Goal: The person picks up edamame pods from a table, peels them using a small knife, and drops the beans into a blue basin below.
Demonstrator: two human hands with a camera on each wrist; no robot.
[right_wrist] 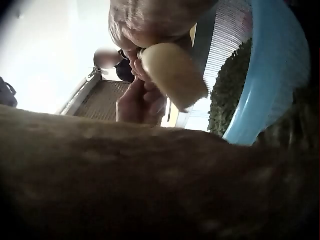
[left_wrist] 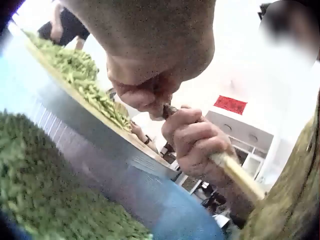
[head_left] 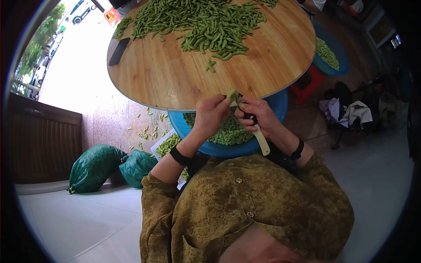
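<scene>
At the round table's near edge, my left hand (head_left: pixel 211 115) pinches a green pod (head_left: pixel 232 94) between thumb and fingers. My right hand (head_left: pixel 259 115) is curled round a tool with a pale handle (head_left: pixel 262 141), its dark end up against the pod. In the left wrist view the right hand (left_wrist: pixel 197 137) grips this handle (left_wrist: pixel 240 177), close below the left hand (left_wrist: pixel 145 92). The handle's blunt end (right_wrist: pixel 172 75) fills the middle of the right wrist view. Beneath both hands stands a blue basin (head_left: pixel 177 122) holding shelled green beans (head_left: pixel 230 133).
Green pods (head_left: pixel 215 30) are heaped on the wooden table (head_left: pixel 144 79), with a dark flat object (head_left: pixel 119 51) at its left. Green sacks (head_left: pixel 96 168) lie on the floor at left. A second basin (head_left: pixel 344 61) and a red stool (head_left: pixel 309 85) are at right.
</scene>
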